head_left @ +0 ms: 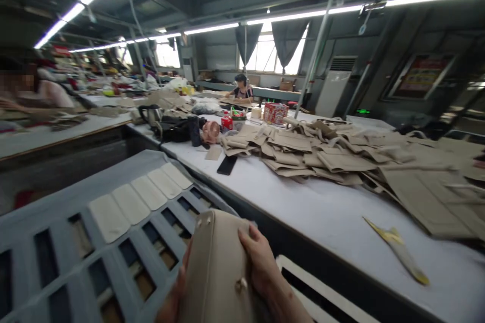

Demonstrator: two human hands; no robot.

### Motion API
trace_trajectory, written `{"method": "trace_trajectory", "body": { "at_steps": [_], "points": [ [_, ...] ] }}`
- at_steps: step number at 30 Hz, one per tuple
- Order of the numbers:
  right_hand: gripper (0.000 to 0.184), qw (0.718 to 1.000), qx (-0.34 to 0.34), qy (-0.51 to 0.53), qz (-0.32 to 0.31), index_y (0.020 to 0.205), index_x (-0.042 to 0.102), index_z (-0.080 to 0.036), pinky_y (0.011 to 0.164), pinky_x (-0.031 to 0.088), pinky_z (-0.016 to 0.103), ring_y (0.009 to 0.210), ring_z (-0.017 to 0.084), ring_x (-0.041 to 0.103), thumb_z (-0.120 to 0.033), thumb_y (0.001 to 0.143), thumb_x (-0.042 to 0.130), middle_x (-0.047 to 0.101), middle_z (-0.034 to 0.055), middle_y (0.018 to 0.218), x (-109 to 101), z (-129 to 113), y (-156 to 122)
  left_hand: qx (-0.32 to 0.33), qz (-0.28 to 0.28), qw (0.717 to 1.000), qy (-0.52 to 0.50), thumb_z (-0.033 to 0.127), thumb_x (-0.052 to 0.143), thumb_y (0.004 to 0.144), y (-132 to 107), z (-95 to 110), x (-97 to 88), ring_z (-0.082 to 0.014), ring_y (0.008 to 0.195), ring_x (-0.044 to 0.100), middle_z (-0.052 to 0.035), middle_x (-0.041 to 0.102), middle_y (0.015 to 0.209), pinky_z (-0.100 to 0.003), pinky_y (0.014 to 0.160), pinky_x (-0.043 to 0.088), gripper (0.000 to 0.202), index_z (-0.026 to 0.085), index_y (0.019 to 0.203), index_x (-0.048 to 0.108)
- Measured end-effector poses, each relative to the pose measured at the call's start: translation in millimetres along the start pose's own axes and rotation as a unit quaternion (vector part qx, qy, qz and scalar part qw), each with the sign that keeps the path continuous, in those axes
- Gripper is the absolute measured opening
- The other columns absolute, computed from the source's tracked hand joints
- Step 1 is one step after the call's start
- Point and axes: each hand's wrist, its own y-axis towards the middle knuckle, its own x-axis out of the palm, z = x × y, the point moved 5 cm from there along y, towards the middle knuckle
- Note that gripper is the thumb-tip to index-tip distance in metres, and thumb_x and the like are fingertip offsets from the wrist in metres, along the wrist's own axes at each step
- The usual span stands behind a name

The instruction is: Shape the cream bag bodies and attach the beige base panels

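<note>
I hold a beige leather piece (215, 267), shaped like a bag panel with metal studs, low in the head view. My right hand (261, 267) is closed over its right edge, thumb on top. My left hand (174, 292) grips its left edge from underneath, mostly hidden behind the piece. Below them runs a grey slotted rack (56, 242) with several cream oval pieces (131, 202) laid in a row on it.
A long white table (322, 212) carries a big heap of tan cut pieces (341, 156), a black phone (226, 164), a yellow-tipped tool (397, 250), a black bag (174, 128) and cans. Other people sit at tables at far left (41, 93) and far back (240, 88).
</note>
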Motion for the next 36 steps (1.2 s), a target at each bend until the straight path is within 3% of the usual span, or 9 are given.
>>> {"method": "trace_trajectory", "body": {
  "at_steps": [2,5,6,9,14,19,22,29,36],
  "points": [
    [0.071,0.994,-0.034,-0.098,0.014,0.128,0.061,-0.015,0.101,0.048,0.040,0.117,0.031,0.060,-0.051,0.069,0.079,0.065,0.0131,0.126,-7.0,13.2,-10.0,0.003,0.044,0.999,-0.004,0.066,0.057,0.083,-20.1,11.5,1.9,-0.0352,0.127,0.053,-0.0051,0.066,0.129,-0.050,0.105,0.046,0.073,0.030,0.144,0.044],
    [0.051,0.947,-0.161,-0.273,0.050,0.127,0.064,-0.023,0.116,0.032,0.038,0.133,0.026,0.046,-0.054,0.087,0.058,0.054,0.0066,0.142,-13.4,14.4,-45.7,0.058,0.073,0.994,0.048,0.062,0.064,0.080,-32.0,14.5,10.8,-0.0319,0.137,0.042,-0.0007,0.052,0.144,-0.045,0.115,0.035,0.074,0.033,0.144,0.043],
    [0.048,0.931,-0.189,-0.305,0.057,0.127,0.063,-0.024,0.116,0.033,0.036,0.133,0.024,0.047,-0.054,0.092,0.050,0.055,0.0050,0.141,-13.5,13.5,-59.9,0.074,0.071,0.992,0.079,0.062,0.065,0.080,-32.3,11.9,13.4,-0.0305,0.139,0.039,0.0005,0.048,0.148,-0.043,0.118,0.030,0.071,0.034,0.143,0.045],
    [0.048,0.918,-0.212,-0.326,0.076,0.127,0.064,-0.023,0.104,0.047,0.029,0.124,0.023,0.057,-0.051,0.096,0.040,0.063,0.0047,0.131,-10.6,13.6,-92.7,0.060,0.070,0.984,0.152,0.059,0.063,0.082,-29.3,-3.6,14.2,-0.0295,0.139,0.040,0.0003,0.046,0.150,-0.047,0.121,0.019,0.065,0.036,0.141,0.047],
    [0.055,0.900,-0.245,-0.339,0.121,0.129,0.062,-0.015,0.089,0.055,0.030,0.108,0.028,0.067,-0.052,0.090,0.050,0.069,0.0110,0.121,-0.2,14.4,-103.1,0.060,0.087,0.977,0.187,0.059,0.069,0.077,-26.9,-9.4,10.0,-0.0295,0.136,0.044,0.0021,0.049,0.147,-0.042,0.118,0.028,0.067,0.035,0.137,0.053],
    [0.044,0.924,-0.210,-0.298,0.119,0.105,0.072,-0.019,0.060,0.053,0.025,0.067,0.023,0.070,-0.054,0.087,0.053,0.075,0.0070,0.077,7.2,10.9,-98.7,0.059,0.097,0.964,0.240,0.057,0.073,0.074,-27.8,-1.8,11.5,-0.0319,0.123,0.057,-0.0014,0.061,0.134,-0.036,0.101,0.052,0.070,0.026,0.134,0.058],
    [0.043,0.939,-0.198,-0.258,0.114,0.099,0.073,-0.019,0.055,0.051,0.023,0.063,0.021,0.068,-0.055,0.086,0.055,0.074,0.0057,0.074,8.0,9.9,-102.0,0.073,0.125,0.954,0.264,0.056,0.074,0.073,-31.1,2.2,12.5,-0.0315,0.114,0.063,-0.0028,0.067,0.126,-0.032,0.090,0.057,0.067,0.022,0.130,0.062],
    [0.051,0.980,-0.109,-0.113,0.118,0.100,0.073,-0.015,0.060,0.055,0.026,0.068,0.023,0.069,-0.060,0.075,0.068,0.075,0.0074,0.078,-4.9,30.5,-103.0,0.104,0.132,0.935,0.312,0.054,0.074,0.074,-42.5,2.4,18.4,-0.0326,0.107,0.066,-0.0070,0.069,0.122,-0.036,0.092,0.056,0.060,0.019,0.123,0.068],
    [0.051,0.980,-0.094,-0.110,0.136,0.091,0.075,-0.015,0.055,0.054,0.025,0.062,0.021,0.067,-0.062,0.070,0.073,0.075,0.0071,0.076,-13.7,24.5,-103.8,0.137,0.096,0.920,0.354,0.050,0.065,0.083,-43.7,-8.6,22.3,-0.0333,0.117,0.061,-0.0088,0.065,0.128,-0.043,0.108,0.044,0.055,0.021,0.130,0.063]
  ]
}}
